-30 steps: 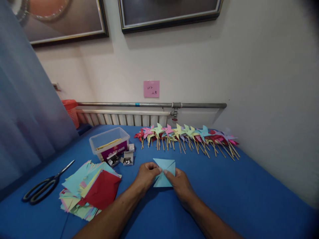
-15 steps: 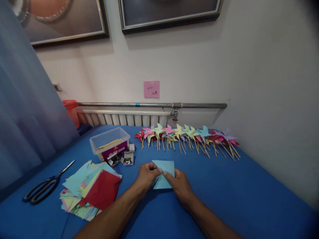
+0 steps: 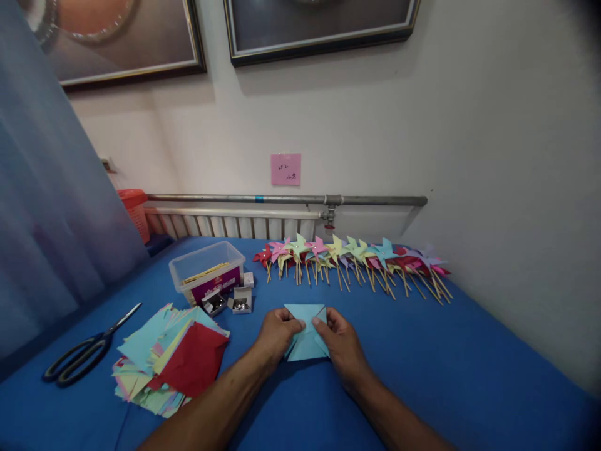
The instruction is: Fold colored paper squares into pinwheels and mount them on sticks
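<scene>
2 hands, left (image 3: 276, 331) and right (image 3: 339, 341), pinch 1 blue paper (image 3: 305, 343) on the counter (image 3: 422, 363). Uneven pressing could skew its folds; loosened fingertips could let flaps spring open.

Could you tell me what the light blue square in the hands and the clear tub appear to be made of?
The light blue square looks like thin matte paper: its corners fold flat toward the middle under the left hand and right hand. The clear tub looks like glossy see-through plastic, since its contents show through the wall.
</scene>
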Tool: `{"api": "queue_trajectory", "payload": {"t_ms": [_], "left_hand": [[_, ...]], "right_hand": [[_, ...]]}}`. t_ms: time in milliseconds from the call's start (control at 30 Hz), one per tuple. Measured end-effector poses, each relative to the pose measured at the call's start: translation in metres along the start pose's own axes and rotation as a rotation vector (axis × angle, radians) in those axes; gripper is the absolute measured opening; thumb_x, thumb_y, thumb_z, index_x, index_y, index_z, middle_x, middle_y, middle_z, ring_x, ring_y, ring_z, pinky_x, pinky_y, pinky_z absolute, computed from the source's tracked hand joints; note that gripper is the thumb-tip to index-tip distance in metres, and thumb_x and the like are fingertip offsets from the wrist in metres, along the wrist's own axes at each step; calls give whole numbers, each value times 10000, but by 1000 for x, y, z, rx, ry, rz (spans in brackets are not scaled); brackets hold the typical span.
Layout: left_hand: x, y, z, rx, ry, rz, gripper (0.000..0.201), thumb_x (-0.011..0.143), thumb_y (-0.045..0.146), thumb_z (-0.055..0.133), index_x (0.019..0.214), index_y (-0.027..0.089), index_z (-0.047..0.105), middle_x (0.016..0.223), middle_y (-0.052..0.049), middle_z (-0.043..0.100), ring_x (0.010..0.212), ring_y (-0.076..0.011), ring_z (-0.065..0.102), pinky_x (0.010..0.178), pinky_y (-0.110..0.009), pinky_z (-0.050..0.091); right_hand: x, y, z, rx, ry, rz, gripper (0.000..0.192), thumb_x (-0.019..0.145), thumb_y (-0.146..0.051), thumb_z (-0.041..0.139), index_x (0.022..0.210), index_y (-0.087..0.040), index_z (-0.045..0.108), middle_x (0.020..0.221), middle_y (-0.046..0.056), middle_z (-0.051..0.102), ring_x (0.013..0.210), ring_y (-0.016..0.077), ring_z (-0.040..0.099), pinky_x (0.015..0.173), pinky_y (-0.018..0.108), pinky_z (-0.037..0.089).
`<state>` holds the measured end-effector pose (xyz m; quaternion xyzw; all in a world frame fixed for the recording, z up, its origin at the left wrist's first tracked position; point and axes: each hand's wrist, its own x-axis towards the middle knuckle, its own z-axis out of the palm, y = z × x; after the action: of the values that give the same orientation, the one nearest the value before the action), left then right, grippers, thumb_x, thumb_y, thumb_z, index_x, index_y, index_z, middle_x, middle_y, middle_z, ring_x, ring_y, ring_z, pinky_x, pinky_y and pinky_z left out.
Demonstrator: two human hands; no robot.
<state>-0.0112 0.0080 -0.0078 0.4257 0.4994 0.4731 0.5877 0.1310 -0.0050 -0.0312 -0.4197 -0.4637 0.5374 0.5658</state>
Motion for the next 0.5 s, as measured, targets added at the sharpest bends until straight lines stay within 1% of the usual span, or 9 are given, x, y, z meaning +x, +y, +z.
{"api": "queue_trajectory", "payload": {"t_ms": [100,167,200,267,333,367,400,467,500], "left_hand": [[-1,1,1,9,25,-28,234,529,233,748,538,175,521,454,37,517,409,-81,406,432,-221,309],[-2,3,2,-4,25,-33,218,530,227,742,543,170,532,467,31,527,416,-84,418,434,-220,309],[-2,4,2,-16,19,-34,208,530,222,737,544,168,537,468,32,525,416,-83,417,436,-219,309],[-4,7,2,-47,-7,-30,177,531,212,719,549,166,549,472,33,526,421,-81,416,444,-218,313],[-5,9,3,-57,-33,-29,150,526,200,694,537,167,548,464,33,521,415,-78,406,441,-218,305],[-5,9,3,-51,-39,-29,142,523,197,684,529,168,546,457,34,515,410,-76,398,436,-219,296],[-6,9,3,-41,-42,-28,139,519,195,679,521,168,543,451,36,508,406,-73,389,430,-219,285],[-6,8,3,-20,-43,-25,145,515,198,692,528,164,552,451,40,502,405,-70,384,426,-217,277],[-6,8,3,-15,-48,-21,157,516,207,709,543,160,562,460,40,509,411,-71,392,429,-217,285]], "right_hand": [[-1,-2,-2,16,18,6,405,742,-569,737,900,-212,631,711,-21,645,572,139,543,548,251,454],[-2,-4,-3,-42,26,-6,434,793,-624,662,932,-213,651,731,-3,656,608,159,565,569,262,465],[-2,-5,-3,-76,26,-24,452,822,-648,612,925,-210,663,766,16,672,659,175,591,608,274,482],[-3,-6,-4,-120,11,-64,503,865,-679,520,899,-206,686,908,62,706,821,214,637,734,304,508],[-2,-6,-3,-128,-13,-72,516,856,-691,519,880,-205,692,1011,84,708,914,237,642,798,321,506],[-2,-6,-3,-130,-24,-57,498,831,-685,562,878,-206,687,996,82,709,890,237,641,775,319,507],[-1,-4,-3,-136,-28,-35,472,795,-669,622,876,-207,679,936,70,707,823,225,635,721,309,504],[0,-1,-3,-154,-27,-4,430,724,-609,728,860,-208,657,798,27,676,680,184,586,621,279,473],[1,1,-4,-161,-19,-1,414,701,-580,756,848,-208,647,771,12,660,643,166,560,597,268,458]]}}
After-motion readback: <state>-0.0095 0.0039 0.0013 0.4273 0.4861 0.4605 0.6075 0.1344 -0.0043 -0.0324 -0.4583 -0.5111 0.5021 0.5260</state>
